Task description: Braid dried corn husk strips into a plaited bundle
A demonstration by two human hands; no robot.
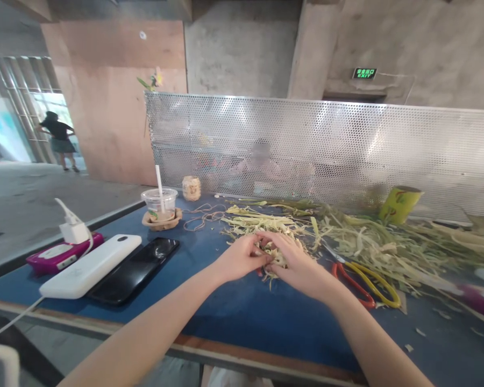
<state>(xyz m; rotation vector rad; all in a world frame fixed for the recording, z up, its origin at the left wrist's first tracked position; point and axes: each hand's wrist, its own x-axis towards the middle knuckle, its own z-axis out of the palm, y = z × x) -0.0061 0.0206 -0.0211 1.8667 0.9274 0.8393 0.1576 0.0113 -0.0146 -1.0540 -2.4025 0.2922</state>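
Observation:
Both hands meet over a heap of pale green dried plant strips (262, 219) on the blue table. My left hand (244, 257) has its fingers curled round a small bundle of the strips (277, 257). From the other side, my right hand (292, 260) arches over the same bundle, its thumb and fingers closed on it. Strip ends poke out below the fingers; part of the bundle is hidden under the hands. Beside my right wrist lie scissors (367, 285) with one red and one yellow handle.
On the left are a white power bank (91, 266), a black phone (135, 271), a magenta power strip (60, 255) and a plastic cup (160, 207) with a straw. More plant strips (371, 247) and a yellow-green can (399, 205) lie right. A perforated metal panel (306, 145) stands behind.

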